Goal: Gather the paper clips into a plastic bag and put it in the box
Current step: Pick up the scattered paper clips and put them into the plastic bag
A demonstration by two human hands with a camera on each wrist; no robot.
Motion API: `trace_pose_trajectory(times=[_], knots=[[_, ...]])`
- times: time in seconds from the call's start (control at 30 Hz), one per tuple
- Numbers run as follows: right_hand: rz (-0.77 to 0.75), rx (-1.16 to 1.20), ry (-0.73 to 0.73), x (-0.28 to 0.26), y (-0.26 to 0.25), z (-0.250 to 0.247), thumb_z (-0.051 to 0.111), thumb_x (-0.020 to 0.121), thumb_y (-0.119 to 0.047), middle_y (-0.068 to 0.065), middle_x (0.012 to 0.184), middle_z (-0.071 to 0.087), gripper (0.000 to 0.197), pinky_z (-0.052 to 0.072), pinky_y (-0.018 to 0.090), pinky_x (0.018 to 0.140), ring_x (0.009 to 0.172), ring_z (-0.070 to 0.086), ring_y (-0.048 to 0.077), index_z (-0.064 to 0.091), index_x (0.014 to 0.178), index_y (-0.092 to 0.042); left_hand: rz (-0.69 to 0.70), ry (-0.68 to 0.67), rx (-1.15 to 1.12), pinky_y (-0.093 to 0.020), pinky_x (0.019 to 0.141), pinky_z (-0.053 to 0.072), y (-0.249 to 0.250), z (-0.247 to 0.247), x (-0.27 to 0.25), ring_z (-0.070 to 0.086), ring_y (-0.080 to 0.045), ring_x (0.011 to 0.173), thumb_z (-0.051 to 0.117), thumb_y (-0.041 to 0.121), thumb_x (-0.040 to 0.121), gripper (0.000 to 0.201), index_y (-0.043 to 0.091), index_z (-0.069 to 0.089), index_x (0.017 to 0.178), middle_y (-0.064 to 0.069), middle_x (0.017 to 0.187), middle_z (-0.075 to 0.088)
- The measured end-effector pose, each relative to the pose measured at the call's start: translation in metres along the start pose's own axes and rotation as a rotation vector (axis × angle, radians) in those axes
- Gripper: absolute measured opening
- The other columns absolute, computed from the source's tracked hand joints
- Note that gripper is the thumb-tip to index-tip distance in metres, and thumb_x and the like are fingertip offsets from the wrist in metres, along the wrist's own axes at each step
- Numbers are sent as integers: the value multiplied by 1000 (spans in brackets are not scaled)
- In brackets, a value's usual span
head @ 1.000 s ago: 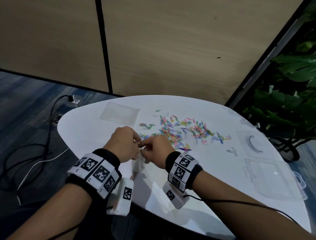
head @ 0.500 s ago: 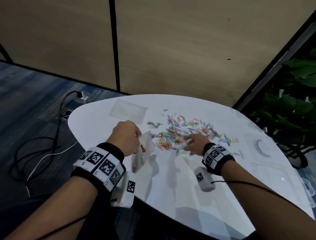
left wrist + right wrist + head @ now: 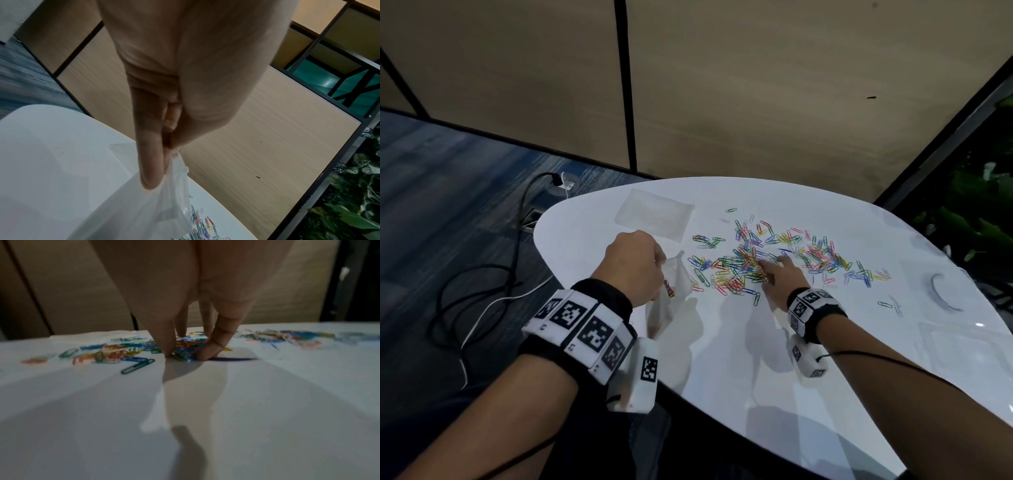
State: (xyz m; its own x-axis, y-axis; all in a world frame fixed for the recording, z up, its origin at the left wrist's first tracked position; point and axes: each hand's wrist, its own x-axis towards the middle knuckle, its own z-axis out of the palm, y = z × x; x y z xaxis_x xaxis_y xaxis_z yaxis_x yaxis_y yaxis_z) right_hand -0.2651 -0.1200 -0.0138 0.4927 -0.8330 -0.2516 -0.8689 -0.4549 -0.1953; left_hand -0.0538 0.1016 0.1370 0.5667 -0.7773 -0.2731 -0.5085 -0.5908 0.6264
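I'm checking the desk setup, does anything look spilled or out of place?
Yes: coloured paper clips lie strewn loose across the white table, with a few strays off to the right of the main heap.

No readable text, only coded markers on the wristbands

Square black-and-white coded tags (image 3: pixel 571 313) run along the white-and-black band on the left wrist, and one more sits on the white camera block (image 3: pixel 649 368) hanging just below that band. Similar tags (image 3: pixel 806 303) show on the right wristband, with smaller ones on the white block (image 3: pixel 808 361) under it. None carries letters, digits or a brand name; nothing else in view bears legible writing.
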Motion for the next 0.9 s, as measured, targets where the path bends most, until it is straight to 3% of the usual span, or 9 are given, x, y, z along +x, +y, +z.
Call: trace_pose_trajectory(times=[0.13, 0.23, 0.33, 0.47, 0.57, 0.67, 0.77, 0.9], knots=[[-77, -82, 70, 1, -7, -6, 53, 91, -10, 12, 106, 65, 30, 51, 30, 82, 96, 62, 27, 68, 117, -15, 9, -2, -1, -41, 83, 64, 0, 1, 1, 77, -32, 81, 54, 0, 94, 26, 6, 78, 101, -16, 87, 78], [-11, -41, 85, 1, -7, -13, 56, 91, -9, 9, 96, 73, 22, 56, 28, 79, 86, 68, 23, 76, 98, -11, 21, -9, 6, -41, 83, 64, 1, 1, 0, 77, -34, 85, 55, 0, 93, 26, 7, 79, 101, -16, 90, 77], [87, 104, 109, -1, 0, -21, 64, 89, -12, 4, 91, 75, 15, 56, 27, 82, 85, 69, 20, 78, 93, -11, 27, -15, 13, -42, 83, 64, 0, 2, 0, 76, -35, 86, 54, -1, 92, 27, 7, 79, 101, -17, 91, 77], [339, 572, 72, 0, 20, -29, 75, 81, -13, -1, 88, 73, 9, 54, 24, 83, 82, 69, 16, 78, 90, -13, 31, -19, 22, -41, 85, 64, 1, 2, -1, 76, -35, 88, 55, -1, 91, 28, 8, 80, 101, -16, 93, 77], [471, 1264, -2, -6, 21, -40, 72, 80, 4, 17, 94, 74, 18, 61, 28, 76, 78, 74, 22, 73, 98, 1, 30, -17, 34, -41, 84, 64, 3, 2, -1, 75, -34, 88, 55, -2, 90, 29, 9, 80, 99, -15, 93, 77], [368, 1629, -129, -17, 1, -64, 67, 84, 6, 21, 106, 71, 30, 60, 25, 75, 95, 72, 25, 62, 114, 8, 32, -20, 50, -41, 82, 64, 4, 4, -1, 75, -35, 86, 53, -5, 87, 30, 8, 80, 91, -16, 89, 76], [206, 1771, -329, -33, -32, -88, 64, 87, 2, 20, 115, 68, 42, 57, 22, 80, 108, 68, 24, 53, 127, 9, 32, -20, 59, -40, 83, 64, 6, 5, -1, 75, -35, 86, 55, -3, 88, 28, 8, 80, 91, -16, 90, 77], [41, 1686, -508, -63, -88, -96, 58, 89, 6, 20, 102, 70, 22, 58, 21, 79, 96, 71, 23, 60, 111, 9, 25, -18, 48, -40, 83, 64, 7, 7, -1, 75, -35, 85, 54, -3, 88, 28, 7, 80, 90, -17, 88, 77]])
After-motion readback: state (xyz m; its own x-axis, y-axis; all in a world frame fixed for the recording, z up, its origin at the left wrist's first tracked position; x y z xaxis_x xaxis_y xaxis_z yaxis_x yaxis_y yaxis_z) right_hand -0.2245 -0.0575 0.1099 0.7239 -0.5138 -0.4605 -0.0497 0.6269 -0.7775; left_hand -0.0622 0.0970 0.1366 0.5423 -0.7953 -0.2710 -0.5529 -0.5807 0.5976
